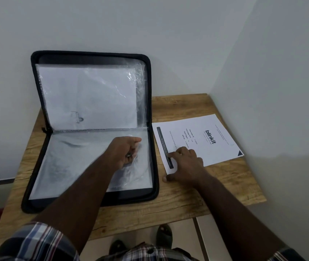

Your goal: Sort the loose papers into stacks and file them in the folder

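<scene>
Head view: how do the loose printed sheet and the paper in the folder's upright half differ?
The loose printed sheet lies flat and bare on the wooden table right of the folder, under the right hand; the filed paper stands upright inside a clear sleeve. The loose sheet shows crisp dark print and a logo; the filed paper looks faint, with one small mark. Both are white sheets. The left hand pinches a lower sleeve.

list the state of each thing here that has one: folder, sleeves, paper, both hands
folder: unzipped, open, far half propped upright
top sleeve: holds a sheet
bottom sleeve: edge pinched by left hand
loose paper: flat on table, outside folder
left hand: fingers curled on sleeve
right hand: fingers flat on paper
</scene>
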